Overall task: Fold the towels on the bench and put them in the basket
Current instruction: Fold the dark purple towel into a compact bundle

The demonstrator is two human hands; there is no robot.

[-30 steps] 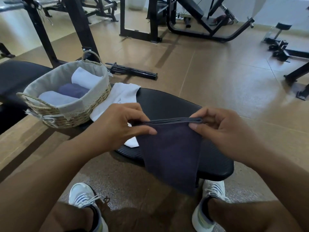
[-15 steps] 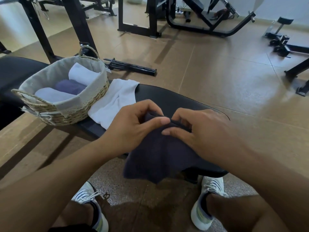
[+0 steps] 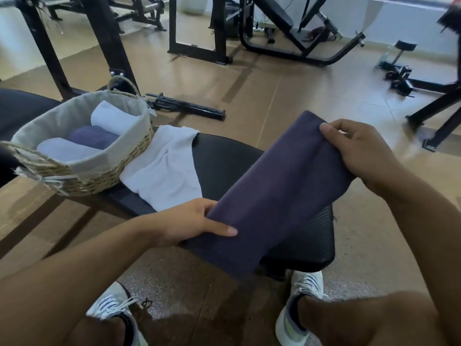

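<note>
You are holding the dark purple folded cloth towel (image 3: 277, 191) up in the air, just above the near end of the black padded gym bench (image 3: 224, 161). The towel is a long strip, and its long way runs on a slant, from low and near on your left side to high and far on your right side. Your left hand (image 3: 189, 221) pinches the low near end, with the thumb on top and the fingers tucked under. Your right hand (image 3: 359, 151) grips the high far end, with the fingers curled over the edge. It looks folded double along its length, but the layers are hard to count from here. The round woven straw basket with a grey cloth lining (image 3: 99, 176) sits on the bench, off to your left and a bit farther away. So your left hand is the nearer one to it, and the towel will have to travel left to get there. Inside the basket are two rolled white towels (image 3: 112, 118) and one rolled purple towel (image 3: 92, 138). Between the basket and your left hand lies a loose white towel (image 3: 167, 168), spread on the bench and touching the basket's side. It is not folded yet. I think the purple towel needs one more fold or a roll, end to end, before it goes in.
</note>
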